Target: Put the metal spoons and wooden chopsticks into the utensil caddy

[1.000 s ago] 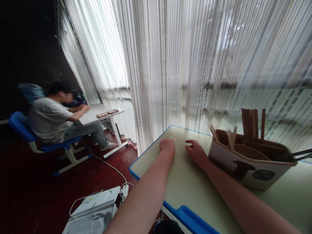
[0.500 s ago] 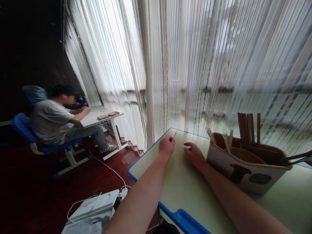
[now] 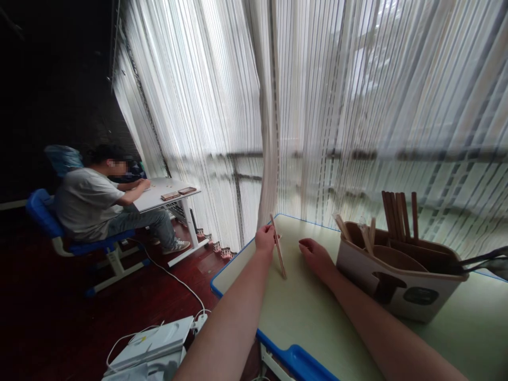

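My left hand (image 3: 265, 239) is closed around the upper part of wooden chopsticks (image 3: 280, 254), slim and brown. They tilt over the pale tabletop, the lower end towards me; whether it is one or a pair is hard to tell. My right hand (image 3: 315, 255) rests a little to the right, low over the table, with nothing in its loosely bent fingers. Beside it stands a beige utensil caddy (image 3: 397, 283) holding several brown chopsticks (image 3: 399, 216) upright and some wrapped sticks (image 3: 367, 236) at its left end.
A dark-handled utensil (image 3: 482, 257) sticks out of the caddy's right side. The table has a blue edge (image 3: 299, 357). Sheer curtains (image 3: 309, 116) hang behind it. To the left, a person (image 3: 93, 198) sits at a white table (image 3: 153, 197). A white box (image 3: 153, 338) with cables stands lower left.
The chopsticks in my left hand have swung into side view, now slanting down towards me. My right hand's fingers have drawn closer together. The view has shifted slightly.
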`<state>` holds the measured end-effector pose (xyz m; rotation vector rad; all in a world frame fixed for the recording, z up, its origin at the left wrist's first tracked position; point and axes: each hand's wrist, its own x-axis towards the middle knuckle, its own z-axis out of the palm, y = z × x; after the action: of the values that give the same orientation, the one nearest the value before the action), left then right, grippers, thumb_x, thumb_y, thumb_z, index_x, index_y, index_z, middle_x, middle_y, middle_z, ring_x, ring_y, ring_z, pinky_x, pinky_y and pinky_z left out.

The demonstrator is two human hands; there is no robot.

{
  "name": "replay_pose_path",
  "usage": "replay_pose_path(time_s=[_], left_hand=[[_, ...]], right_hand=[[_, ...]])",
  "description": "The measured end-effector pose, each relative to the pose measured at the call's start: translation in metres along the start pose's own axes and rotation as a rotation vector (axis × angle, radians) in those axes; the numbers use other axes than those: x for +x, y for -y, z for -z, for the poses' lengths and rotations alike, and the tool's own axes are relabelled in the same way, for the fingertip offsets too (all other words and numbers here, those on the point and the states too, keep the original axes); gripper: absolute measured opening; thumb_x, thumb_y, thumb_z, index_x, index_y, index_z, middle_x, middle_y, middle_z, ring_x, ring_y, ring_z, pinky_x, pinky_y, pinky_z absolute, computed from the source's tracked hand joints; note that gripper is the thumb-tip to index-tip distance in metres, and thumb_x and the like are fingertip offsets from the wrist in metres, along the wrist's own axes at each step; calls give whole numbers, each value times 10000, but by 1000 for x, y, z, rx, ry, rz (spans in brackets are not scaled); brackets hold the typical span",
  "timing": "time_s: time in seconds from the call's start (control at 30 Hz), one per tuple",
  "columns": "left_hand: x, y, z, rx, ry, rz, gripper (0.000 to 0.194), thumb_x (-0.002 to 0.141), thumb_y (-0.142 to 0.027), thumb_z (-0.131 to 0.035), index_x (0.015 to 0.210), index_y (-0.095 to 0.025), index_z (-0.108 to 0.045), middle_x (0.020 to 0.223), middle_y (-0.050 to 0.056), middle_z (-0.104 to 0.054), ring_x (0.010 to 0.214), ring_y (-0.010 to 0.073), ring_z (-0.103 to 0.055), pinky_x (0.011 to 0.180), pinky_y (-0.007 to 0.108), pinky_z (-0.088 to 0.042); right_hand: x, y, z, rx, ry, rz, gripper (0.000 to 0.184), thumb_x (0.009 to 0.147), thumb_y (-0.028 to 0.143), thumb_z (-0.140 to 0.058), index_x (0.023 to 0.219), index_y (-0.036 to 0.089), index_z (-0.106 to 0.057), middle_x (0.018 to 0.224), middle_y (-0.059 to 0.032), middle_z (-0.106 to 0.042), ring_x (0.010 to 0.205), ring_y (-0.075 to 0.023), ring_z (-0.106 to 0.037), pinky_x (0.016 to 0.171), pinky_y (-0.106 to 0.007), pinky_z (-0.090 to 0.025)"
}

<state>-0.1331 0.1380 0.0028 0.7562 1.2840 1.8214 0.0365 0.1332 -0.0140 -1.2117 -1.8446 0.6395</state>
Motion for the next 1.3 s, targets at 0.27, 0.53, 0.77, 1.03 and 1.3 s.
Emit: replay_pose_path(time_s=[0.27, 0.53, 0.77, 1.03, 1.3], left_hand=[[3, -2, -1, -292, -14, 118, 60, 802, -123, -566, 826, -125, -511, 696, 42, -626, 591, 143, -651, 644, 338, -573], [3, -8, -1, -426, -86, 164, 75, 771, -85, -542, 775, -143, -496, 619, 14, -578, 549, 140, -625, 613, 318, -565], [2, -10, -1, -436, -129, 173, 92, 758, -61, -507, 821, -128, -511, 643, 23, -572, 532, 133, -612, 603, 306, -559], [5, -5, 5, -309, -290, 46, 580, 737, -56, -587, 1251, -213, -369, 850, 16, -576, 533, 85, -589, 608, 274, -540], [-6, -1, 9, 382, -278, -390, 235, 695, -156, -669, 928, -183, -667, 1084, 131, -543, 958, 227, -590, 935, 371, -424]], right_hand=[[-13, 15, 2, 8, 200, 91, 353, 789, 489, -480, 704, 184, -636, 646, -24, -675, 619, -176, -602, 585, -275, -393], [-4, 6, 1, 167, 75, 8, 301, 743, 453, -548, 770, 168, -641, 563, -2, -616, 550, -155, -567, 573, -273, -408], [-3, 17, -4, 552, -151, -155, 313, 623, 430, -670, 767, 157, -624, 534, 29, -543, 487, -119, -508, 495, -257, -419], [-1, 45, 12, 702, -260, -101, 311, 619, 396, -704, 793, 148, -638, 588, 10, -562, 518, -112, -513, 502, -258, -436], [-6, 64, 18, 618, -288, 23, 330, 703, 453, -640, 842, 154, -651, 680, -40, -633, 586, -149, -561, 563, -294, -470]])
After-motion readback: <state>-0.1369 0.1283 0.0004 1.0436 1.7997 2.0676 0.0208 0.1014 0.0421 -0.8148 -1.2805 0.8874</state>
